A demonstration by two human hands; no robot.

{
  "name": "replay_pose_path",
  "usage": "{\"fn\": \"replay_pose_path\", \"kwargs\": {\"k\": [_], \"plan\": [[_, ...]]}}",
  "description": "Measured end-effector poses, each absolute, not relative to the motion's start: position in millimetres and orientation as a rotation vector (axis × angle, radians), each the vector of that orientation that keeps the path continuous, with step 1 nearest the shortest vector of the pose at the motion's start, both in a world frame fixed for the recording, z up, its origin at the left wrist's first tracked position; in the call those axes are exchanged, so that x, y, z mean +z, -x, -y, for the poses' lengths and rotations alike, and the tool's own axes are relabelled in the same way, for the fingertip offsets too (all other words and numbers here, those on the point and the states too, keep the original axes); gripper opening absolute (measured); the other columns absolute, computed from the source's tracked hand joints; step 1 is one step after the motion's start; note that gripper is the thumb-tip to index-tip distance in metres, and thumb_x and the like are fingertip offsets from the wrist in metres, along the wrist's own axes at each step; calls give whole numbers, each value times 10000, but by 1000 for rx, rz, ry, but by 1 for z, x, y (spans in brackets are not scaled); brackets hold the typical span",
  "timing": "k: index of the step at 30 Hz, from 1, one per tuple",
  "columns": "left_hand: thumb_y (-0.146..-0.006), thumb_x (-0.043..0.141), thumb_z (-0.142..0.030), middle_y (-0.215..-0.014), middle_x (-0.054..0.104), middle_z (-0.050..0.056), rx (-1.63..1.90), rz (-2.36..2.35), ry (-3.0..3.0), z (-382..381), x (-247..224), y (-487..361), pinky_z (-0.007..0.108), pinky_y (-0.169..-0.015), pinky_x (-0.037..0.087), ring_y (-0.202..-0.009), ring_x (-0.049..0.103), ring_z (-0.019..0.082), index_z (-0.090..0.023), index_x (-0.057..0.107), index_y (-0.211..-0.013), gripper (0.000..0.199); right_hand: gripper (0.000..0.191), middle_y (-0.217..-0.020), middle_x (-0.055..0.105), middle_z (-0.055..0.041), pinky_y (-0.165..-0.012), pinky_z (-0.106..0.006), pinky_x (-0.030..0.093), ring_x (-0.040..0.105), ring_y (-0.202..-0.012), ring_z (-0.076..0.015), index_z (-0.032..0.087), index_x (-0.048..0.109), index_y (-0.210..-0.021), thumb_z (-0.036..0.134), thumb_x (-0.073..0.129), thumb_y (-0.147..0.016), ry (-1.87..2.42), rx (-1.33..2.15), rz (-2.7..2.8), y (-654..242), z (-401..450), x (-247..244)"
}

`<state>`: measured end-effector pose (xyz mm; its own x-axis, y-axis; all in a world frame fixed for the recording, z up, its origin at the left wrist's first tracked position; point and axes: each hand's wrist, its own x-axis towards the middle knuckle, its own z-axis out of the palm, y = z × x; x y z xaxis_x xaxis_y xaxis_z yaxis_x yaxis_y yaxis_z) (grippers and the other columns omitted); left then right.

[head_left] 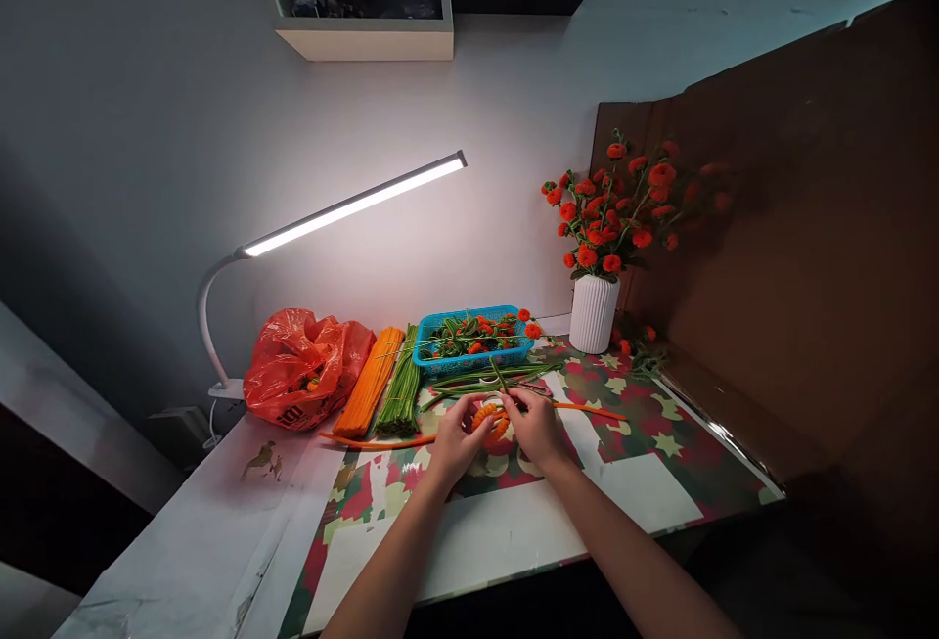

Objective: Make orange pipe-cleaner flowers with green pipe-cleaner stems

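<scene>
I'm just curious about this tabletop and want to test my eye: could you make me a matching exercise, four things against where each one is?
Things
1. orange coil
2. white vase
3. blue basket
4. red plastic bag

Places
A. beside the lamp's base
B. between the left hand and the right hand
C. upright, furthest right of the four
D. right next to the green bundle

Pairs: 1-B, 2-C, 3-D, 4-A

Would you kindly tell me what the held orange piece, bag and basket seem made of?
Orange piece: probably chenille wire, looking matte and soft-edged, bent into loops. Bag: thin, glossy plastic, judging by crinkles and bright highlights. Basket: likely moulded plastic, given its even blue colour and perforated sides.
</scene>
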<state>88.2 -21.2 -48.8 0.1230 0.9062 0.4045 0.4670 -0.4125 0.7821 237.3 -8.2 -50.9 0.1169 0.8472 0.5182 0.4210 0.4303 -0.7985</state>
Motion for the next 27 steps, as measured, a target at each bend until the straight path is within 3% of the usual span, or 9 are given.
{"fn": "replay_pose_path", "kwargs": {"k": [6,12,15,18,22,27], "plan": [[-768,605,-419,-923,610,57,1328,-1281,-1717,19,-55,-92,247,-568,499,-741,597,162,-180,552,-1156,459,349,-734,705,-71,-589,-273,492,631,-683,-198,139,694,-738,476,606,-711,1077,861,1022,-238,-7,-62],[-819,522,-436,-933,686,67,1301,-1229,-1681,17,-57,-91,271,-567,508,-670,625,168,-183,577,-1171,437,385,-727,705,-88,-531,-284,496,626,-585,-191,115,683,-822,458,653,-651,1031,1078,1007,-231,-5,-65],[-820,527,-394,-948,703,73,1281,-1243,-1767,17,-55,-89,305,-696,515,-806,645,206,-178,643,-1060,343,318,-719,707,-89,-577,-311,511,643,-615,-210,126,691,-825,413,615,-709,1103,966,1195,-232,1,-61],[-810,546,-356,-933,714,65,1217,-1240,-1882,18,-54,-89,319,-746,500,-833,643,212,-189,676,-985,274,236,-748,720,-76,-747,-383,500,657,-693,-224,172,711,-840,345,566,-774,1255,627,1399,-237,6,-56],[-793,564,-310,-907,721,57,1117,-1153,-1976,20,-53,-91,308,-739,492,-805,642,207,-202,695,-975,248,239,-895,734,-70,-994,-501,336,663,-863,-236,208,707,-977,252,550,-802,1305,257,1518,-240,9,-53],[-799,565,-317,-904,716,67,1044,-1094,-1968,19,-55,-92,295,-734,485,-803,633,207,-179,692,-982,262,327,-1039,707,-83,-868,-383,473,660,-897,-213,208,663,-1116,203,504,-831,1124,294,1556,-239,6,-54]]}}
